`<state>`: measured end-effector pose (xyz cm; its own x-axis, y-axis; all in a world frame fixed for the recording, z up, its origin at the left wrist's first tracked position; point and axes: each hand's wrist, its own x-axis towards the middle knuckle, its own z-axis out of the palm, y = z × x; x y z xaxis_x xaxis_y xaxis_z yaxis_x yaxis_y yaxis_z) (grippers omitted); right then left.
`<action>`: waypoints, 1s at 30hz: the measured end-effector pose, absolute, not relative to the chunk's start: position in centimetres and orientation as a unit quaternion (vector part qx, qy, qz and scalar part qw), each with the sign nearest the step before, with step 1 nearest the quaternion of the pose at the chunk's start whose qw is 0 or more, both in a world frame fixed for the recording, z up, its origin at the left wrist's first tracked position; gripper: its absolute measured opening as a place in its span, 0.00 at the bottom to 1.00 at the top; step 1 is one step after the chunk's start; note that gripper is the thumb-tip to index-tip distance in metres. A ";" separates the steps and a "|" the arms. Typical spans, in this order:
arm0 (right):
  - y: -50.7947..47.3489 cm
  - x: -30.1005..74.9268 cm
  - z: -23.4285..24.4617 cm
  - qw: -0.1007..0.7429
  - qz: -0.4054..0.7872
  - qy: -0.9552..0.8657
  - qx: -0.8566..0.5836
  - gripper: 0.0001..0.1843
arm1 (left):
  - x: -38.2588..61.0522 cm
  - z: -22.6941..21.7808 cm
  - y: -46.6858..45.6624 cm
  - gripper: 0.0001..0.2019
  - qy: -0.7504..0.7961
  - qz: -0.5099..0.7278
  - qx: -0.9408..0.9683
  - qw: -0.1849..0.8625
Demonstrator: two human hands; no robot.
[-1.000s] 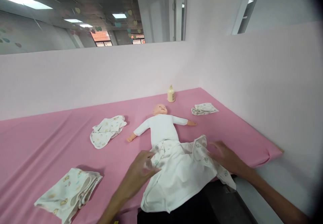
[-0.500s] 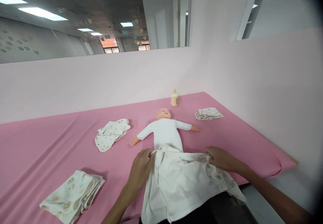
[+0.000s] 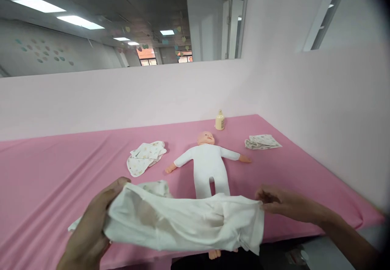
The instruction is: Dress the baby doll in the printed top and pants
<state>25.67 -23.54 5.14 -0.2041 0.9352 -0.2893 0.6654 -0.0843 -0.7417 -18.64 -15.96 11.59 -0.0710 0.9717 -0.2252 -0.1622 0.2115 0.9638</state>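
Note:
A white garment (image 3: pixel 185 223) is stretched between my two hands above the near edge of the pink table (image 3: pixel 51 168). My left hand (image 3: pixel 91 229) grips its left end and my right hand (image 3: pixel 282 203) pinches its right end. Behind it a baby doll (image 3: pixel 209 160) in a white suit lies on its back with arms spread; the garment hides its lower legs, and one foot shows below the cloth.
A patterned cloth (image 3: pixel 144 156) lies left of the doll and a folded one (image 3: pixel 262 141) lies to its right. A small cream bottle (image 3: pixel 219 120) stands against the back wall. Pale pink walls close the table at the back and right.
My hands have lifted the white garment off the doll's legs and pulled it toward me, spread wide. The doll's body and legs are now uncovered. The view has shifted.

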 end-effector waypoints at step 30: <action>-3.3 16.7 -2.4 0.466 0.582 -0.405 -0.530 0.33 | -14.1 -3.0 -6.2 0.21 0.459 0.176 0.783 0.381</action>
